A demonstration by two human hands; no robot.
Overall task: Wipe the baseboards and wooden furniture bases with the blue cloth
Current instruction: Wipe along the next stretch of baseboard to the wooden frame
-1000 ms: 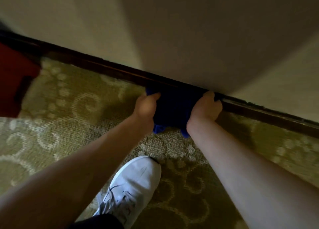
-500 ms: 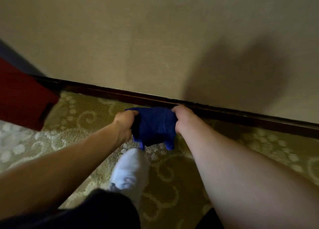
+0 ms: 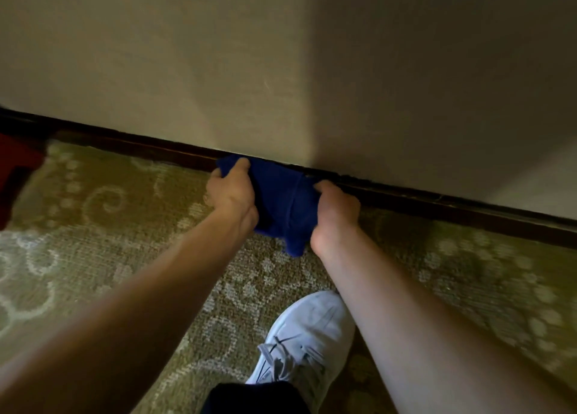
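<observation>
At the far left edge of the frame sits a red object [image 3: 15, 179], partly cut off, on the patterned carpet [image 3: 93, 241]. The dark wooden baseboard [image 3: 437, 204] runs from the left edge down toward the right edge, under a beige wall [image 3: 218, 70]. Left of centre, the left hand [image 3: 232, 191] grips the left edge of the blue cloth [image 3: 282, 201], fingers curled round it. The cloth stretches between both hands in the middle of the frame, its upper edge against the baseboard and a corner hanging below. Just right of it, the right hand [image 3: 335, 213] clutches the cloth's right edge. At lower centre is a white sneaker [image 3: 306, 335].
</observation>
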